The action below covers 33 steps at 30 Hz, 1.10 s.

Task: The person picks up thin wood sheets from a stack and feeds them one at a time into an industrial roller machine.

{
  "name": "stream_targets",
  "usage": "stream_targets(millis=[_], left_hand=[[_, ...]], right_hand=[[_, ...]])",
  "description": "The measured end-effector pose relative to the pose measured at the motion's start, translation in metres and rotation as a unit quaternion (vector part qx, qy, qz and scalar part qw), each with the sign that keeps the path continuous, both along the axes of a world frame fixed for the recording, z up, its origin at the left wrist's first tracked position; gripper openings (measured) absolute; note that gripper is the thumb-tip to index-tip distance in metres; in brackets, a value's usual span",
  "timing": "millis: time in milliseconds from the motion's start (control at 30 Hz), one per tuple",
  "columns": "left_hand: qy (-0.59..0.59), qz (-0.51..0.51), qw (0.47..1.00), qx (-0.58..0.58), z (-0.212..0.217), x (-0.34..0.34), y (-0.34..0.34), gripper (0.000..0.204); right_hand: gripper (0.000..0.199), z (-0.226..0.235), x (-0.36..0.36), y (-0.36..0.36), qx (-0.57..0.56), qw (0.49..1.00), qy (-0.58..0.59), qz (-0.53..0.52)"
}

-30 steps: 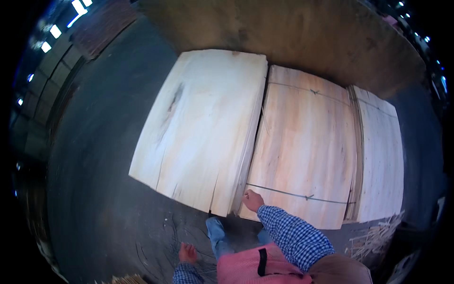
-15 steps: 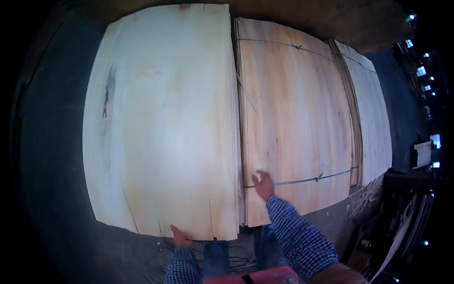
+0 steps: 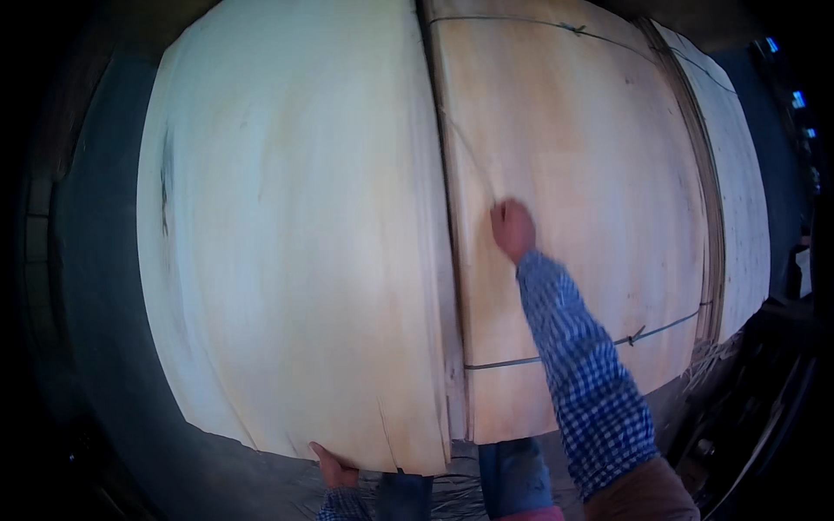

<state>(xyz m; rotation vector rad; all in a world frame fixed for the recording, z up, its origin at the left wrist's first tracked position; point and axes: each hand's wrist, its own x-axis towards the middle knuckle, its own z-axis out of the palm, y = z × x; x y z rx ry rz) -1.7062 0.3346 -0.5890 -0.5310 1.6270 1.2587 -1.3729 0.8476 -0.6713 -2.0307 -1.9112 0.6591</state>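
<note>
A broad stack of pale wood veneer sheets [image 3: 304, 234] lies at the left. My left hand [image 3: 334, 469] is at its near edge, thumb on top and the other fingers hidden under the rim, gripping the edge. My right hand [image 3: 513, 229] is closed around the end of a thin veneer strip [image 3: 472, 152]. That strip slants out from the right side of the left stack, over the tied middle bundle of veneer [image 3: 599, 208].
Cords [image 3: 504, 363] with knots bind the middle bundle near its near and far ends. Another tied veneer bundle [image 3: 738, 200] lies further right. Loose scraps [image 3: 708, 360] stick out by its near corner. Dark floor [image 3: 100, 260] runs along the left.
My right hand has moved away from me, from near the lower cord to the strip's end, and closed on it. My left hand stays at the near edge. The view has shifted closer.
</note>
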Motion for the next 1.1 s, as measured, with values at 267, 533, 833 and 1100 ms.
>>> stream_targets(millis=[267, 533, 833, 1100], left_hand=[[-0.054, -0.061, 0.987, -0.141, -0.013, 0.019, 0.033, 0.076], [-0.058, -0.057, 0.975, -0.207, -0.002, 0.040, 0.052, 0.073], [-0.144, 0.127, 0.954, -0.231, 0.071, -0.006, 0.023, 0.069], [-0.156, 0.172, 0.961, -0.149, 0.078, -0.006, -0.021, 0.063]], right_hand=[[0.022, 0.128, 0.126, -0.369, -0.223, 0.788, 0.340, -0.462], [0.018, 0.150, 0.536, -0.553, -0.238, 0.967, -0.094, 0.016], [0.035, 0.168, 0.359, -0.342, -0.156, 0.870, 0.337, -0.325], [0.090, 0.119, -0.084, -0.313, -0.317, 0.867, 0.367, -0.118]])
